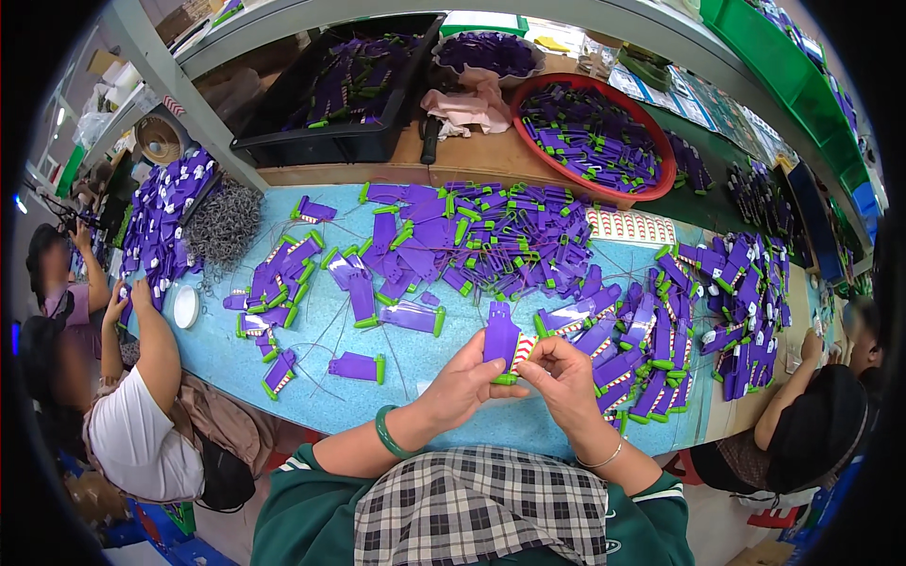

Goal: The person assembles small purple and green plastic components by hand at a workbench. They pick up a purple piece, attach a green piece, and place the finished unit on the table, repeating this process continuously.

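Observation:
Close in front of me, my left hand (455, 385) is closed around a flat purple plastic piece (498, 335) with a bright green end. A red-and-white striped sticker (524, 350) lies along the piece's right edge. The thumb and fingers of my right hand (563, 379) pinch at that sticker; whether it is fully stuck down I cannot tell. To the right lies a heap of similar purple pieces (651, 363), many with striped edges. Beyond my hands spreads a pile of purple and green pieces (510, 236), and a smaller striped group (278, 274) lies to the left.
A sticker sheet (632, 227) lies behind the pile. At the back are a red basin (668, 170) and a black tray (326, 149), both holding purple pieces. Left are tangled metal wire parts (224, 219) and a white lid (186, 307). People work on both sides.

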`<state>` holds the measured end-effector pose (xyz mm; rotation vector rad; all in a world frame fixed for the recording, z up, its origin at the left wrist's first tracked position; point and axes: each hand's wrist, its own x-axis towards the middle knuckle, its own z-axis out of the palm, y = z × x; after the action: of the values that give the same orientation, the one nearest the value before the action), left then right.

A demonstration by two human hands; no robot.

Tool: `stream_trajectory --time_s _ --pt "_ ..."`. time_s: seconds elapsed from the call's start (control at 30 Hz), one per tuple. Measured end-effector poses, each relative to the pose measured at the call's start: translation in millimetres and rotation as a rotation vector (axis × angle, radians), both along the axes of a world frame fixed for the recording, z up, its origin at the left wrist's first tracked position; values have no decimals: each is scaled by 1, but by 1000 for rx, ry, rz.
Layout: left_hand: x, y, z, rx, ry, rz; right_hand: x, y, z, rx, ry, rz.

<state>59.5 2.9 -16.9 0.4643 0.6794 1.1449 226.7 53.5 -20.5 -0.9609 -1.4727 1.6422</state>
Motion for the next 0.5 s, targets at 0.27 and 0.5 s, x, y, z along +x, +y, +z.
stream_trajectory --time_s 0.27,0.5 --pt "0 -2 -2 2 -14 -28 0 0 -5 -18 49 14" --pt "1 -2 -2 25 -1 -38 0 -3 -8 53 23 -22"
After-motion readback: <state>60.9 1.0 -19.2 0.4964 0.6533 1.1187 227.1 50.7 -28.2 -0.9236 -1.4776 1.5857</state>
